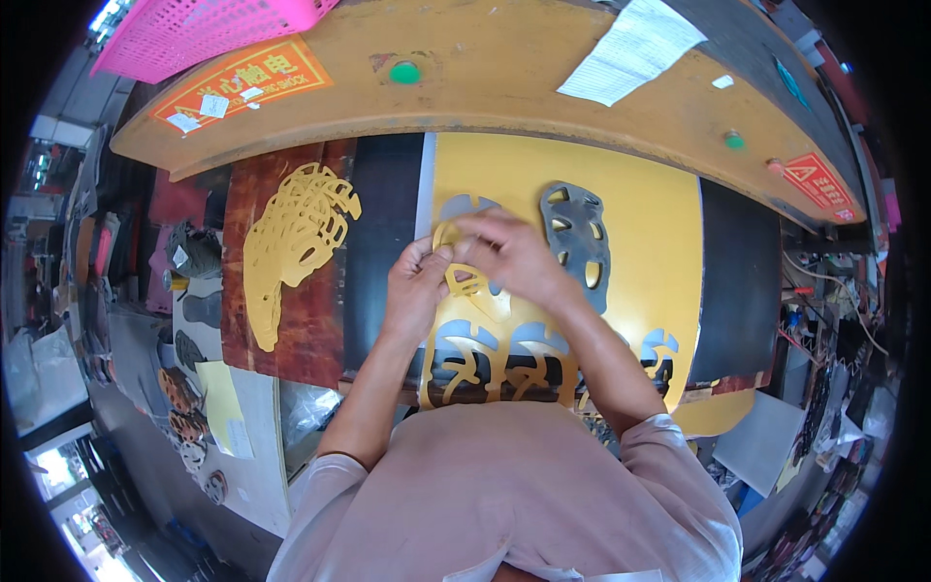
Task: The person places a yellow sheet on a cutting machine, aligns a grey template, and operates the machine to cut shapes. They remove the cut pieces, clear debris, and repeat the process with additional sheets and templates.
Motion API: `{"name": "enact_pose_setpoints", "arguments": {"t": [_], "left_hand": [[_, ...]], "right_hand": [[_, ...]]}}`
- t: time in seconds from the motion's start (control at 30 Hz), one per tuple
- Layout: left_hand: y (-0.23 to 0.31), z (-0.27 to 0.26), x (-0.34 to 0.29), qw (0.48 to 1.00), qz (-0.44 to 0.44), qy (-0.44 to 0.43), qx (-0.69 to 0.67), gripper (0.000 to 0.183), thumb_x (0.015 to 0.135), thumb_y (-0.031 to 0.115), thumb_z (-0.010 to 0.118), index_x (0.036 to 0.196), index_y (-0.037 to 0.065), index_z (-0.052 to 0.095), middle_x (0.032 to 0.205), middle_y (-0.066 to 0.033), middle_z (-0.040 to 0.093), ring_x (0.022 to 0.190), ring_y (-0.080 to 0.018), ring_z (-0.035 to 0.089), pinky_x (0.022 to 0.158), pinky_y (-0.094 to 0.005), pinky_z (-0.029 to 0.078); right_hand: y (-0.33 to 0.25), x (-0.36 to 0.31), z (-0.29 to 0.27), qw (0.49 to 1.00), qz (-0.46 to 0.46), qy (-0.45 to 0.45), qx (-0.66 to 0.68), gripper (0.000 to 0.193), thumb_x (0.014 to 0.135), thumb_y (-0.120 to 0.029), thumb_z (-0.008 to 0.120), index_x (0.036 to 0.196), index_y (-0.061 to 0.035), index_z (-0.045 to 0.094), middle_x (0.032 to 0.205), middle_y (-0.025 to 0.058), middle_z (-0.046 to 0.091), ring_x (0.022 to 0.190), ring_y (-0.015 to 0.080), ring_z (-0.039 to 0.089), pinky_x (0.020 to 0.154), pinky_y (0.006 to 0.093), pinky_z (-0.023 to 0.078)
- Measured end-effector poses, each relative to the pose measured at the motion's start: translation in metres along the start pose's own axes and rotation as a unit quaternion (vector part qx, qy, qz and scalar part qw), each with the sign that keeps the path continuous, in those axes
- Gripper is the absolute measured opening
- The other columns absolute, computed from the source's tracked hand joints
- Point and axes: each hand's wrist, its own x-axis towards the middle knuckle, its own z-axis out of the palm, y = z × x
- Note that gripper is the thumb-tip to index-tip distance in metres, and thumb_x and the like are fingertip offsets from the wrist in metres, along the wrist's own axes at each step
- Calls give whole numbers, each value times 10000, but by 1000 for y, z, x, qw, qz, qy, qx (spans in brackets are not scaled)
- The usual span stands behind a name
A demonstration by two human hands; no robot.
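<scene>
Both hands, left [415, 291] and right [509, 254], pinch a yellow cutout piece [464, 281] over the middle of the yellow sheet [650, 242] on the surface. A stack of finished cutouts [291, 242] lies toward the left edge; several openings are already punched, though much sheet remains uncut.

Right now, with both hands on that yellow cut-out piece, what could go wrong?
1. The yellow cut-out piece has thin struts; pulled between left hand and right hand, it might tear.
2. The grey cutting die lies right beside the right hand and could be nudged across the yellow sheet.
</scene>
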Motion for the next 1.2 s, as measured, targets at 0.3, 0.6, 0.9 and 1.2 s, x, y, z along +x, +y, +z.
{"name": "enact_pose_setpoints", "arguments": {"t": [0.3, 0.6, 0.9, 1.2], "left_hand": [[-7, -17, -13, 998, 31, 49, -2, 319, 1143, 272, 585, 1300, 6, 664, 1107, -110, 737, 929, -189, 736, 780, -331, 628], [2, -28, 6, 997, 16, 56, -56, 314, 1151, 309, 555, 1393, 111, 588, 1294, -110, 705, 1090, -269, 727, 919, -473, 627], [-1, -11, 2, 994, 9, 28, -109, 362, 1137, 334, 591, 1377, 64, 601, 1287, -121, 680, 1043, -229, 720, 903, -418, 638], [-36, -19, -16, 978, 12, -23, 206, 369, 1044, 110, 696, 1357, -85, 668, 1061, -84, 727, 897, -113, 695, 812, -282, 624]], "right_hand": [[-4, -35, -5, 948, 275, 99, 128, 248, 1055, -209, 695, 1142, 9, 774, 914, 97, 761, 844, 121, 693, 792, 306, 572], [-7, -109, -7, 959, 236, -119, -105, 334, 941, -199, 799, 1226, -30, 761, 1058, 143, 754, 962, 235, 734, 882, 369, 573], [16, -74, 57, 972, 237, 0, 14, 254, 961, -243, 760, 1074, -17, 730, 993, 140, 669, 869, 264, 671, 791, 395, 544], [24, -89, 63, 951, 281, 99, 86, 217, 1004, -166, 703, 1124, 12, 728, 692, 41, 612, 658, 117, 555, 610, 335, 476]]}}
